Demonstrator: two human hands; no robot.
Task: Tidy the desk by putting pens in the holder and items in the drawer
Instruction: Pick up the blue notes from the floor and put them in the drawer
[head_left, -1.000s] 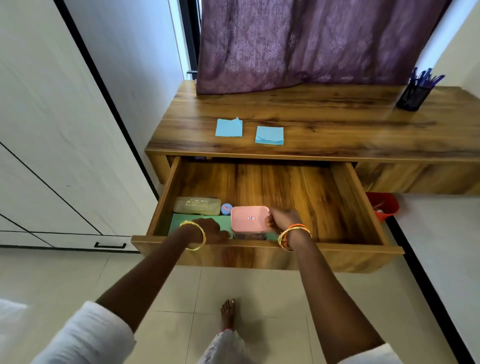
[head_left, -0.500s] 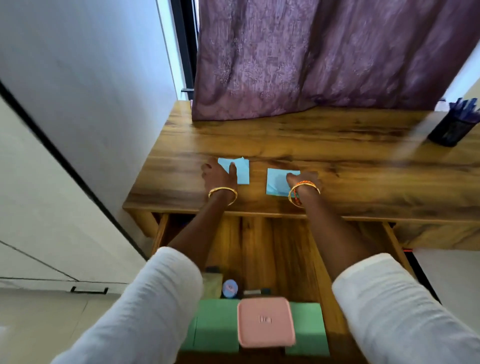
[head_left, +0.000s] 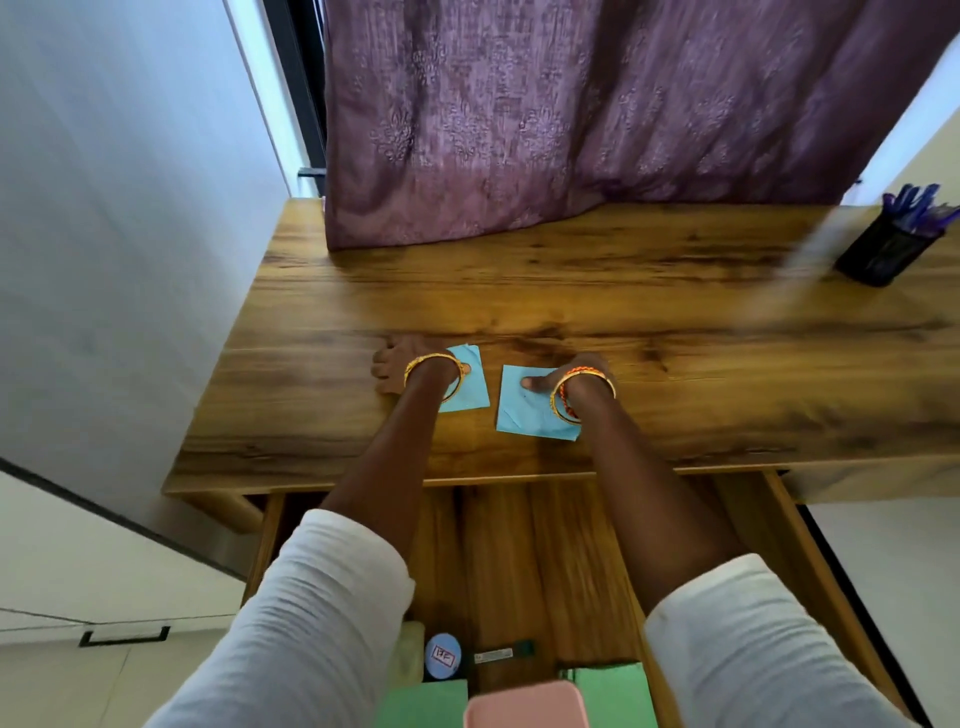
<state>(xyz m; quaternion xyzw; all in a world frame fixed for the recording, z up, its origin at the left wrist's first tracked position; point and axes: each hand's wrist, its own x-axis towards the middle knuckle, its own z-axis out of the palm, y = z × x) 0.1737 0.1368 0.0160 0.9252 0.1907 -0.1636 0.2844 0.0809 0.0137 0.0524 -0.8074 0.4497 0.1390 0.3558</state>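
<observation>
Nearby: pen holder (head_left: 883, 249) far right; curtain (head_left: 571, 114) overhangs desk (head_left: 519, 291).

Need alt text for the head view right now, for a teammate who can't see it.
Each of the person's hands, left hand and right hand, presses a blue paper pad, left pad and right pad, on the wooden desk. The drawer below is open; a pen holder stands far right.

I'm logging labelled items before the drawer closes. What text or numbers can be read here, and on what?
"17F", roughly: handwritten on the white sticker of the round blue lid in the drawer.
Small white label on the dark green item: too small and blurred to read.
</observation>
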